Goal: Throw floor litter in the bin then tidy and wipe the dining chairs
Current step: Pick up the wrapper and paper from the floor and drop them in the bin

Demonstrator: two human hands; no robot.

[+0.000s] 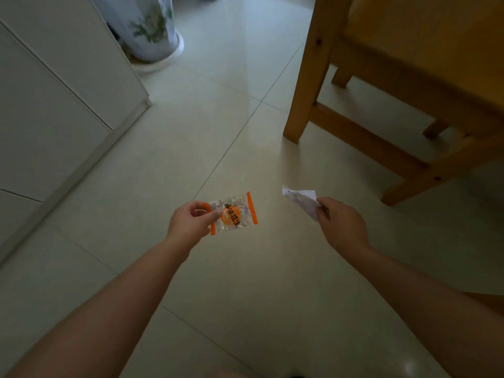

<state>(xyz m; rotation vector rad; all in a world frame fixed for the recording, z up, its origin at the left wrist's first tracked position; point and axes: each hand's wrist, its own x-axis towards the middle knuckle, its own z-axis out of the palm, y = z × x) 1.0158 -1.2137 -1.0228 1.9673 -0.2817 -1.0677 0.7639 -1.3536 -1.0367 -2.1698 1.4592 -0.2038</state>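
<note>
My left hand [189, 223] pinches a small clear snack wrapper [237, 212] with orange edges and an orange round label, held above the tiled floor. To the right, my right hand [341, 223] grips a crumpled white paper scrap [301, 199] that sticks out up and to the left of the fingers. Both hands hover at mid-frame, roughly level, about a forearm's width apart. A wooden dining chair [387, 77] stands at the upper right, its near front leg [300, 110] just beyond my right hand. No bin is in view.
A white cabinet [54, 91] runs along the left side down to the floor. A tall white ceramic vase with green leaf painting [148, 28] stands at the top behind the cabinet corner. Pale glossy floor tiles [218, 118] stretch between the cabinet and the chair.
</note>
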